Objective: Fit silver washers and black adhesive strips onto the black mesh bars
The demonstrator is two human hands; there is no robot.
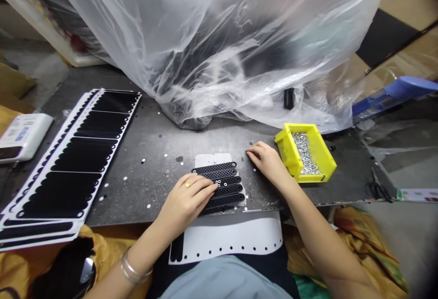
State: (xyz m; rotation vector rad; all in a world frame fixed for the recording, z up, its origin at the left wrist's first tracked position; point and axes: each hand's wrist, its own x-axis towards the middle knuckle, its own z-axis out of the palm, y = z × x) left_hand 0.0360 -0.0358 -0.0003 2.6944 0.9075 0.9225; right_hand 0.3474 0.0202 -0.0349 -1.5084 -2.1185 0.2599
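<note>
A row of black textured strips (230,190) lies side by side on a pale plate (214,159) near the front edge of the dark counter (132,198). The left hand (190,197) rests over their left ends, its fingertips on the strips just beside a few small rings (225,184); its thumb is hidden, so I cannot tell whether it grips anything. Of the two hands, the right hand (267,158) is the one near the yellow bin (287,154). It lies low over the counter, to the right of the strips and apart from them, with thumb and forefinger drawn close; I cannot tell whether something small sits between the tips.

Small silvery metal pieces (305,153) lie in the bin. Scissors (378,184) lie toward the counter's right end. At the left, overlapping white sheets (91,201) carry rows of black strips, with a white device (30,135) beyond them. Another white sheet (234,235), edged with black dots, lies across the person's lap. Clear plastic sheeting (205,43) hangs over the back of the counter.
</note>
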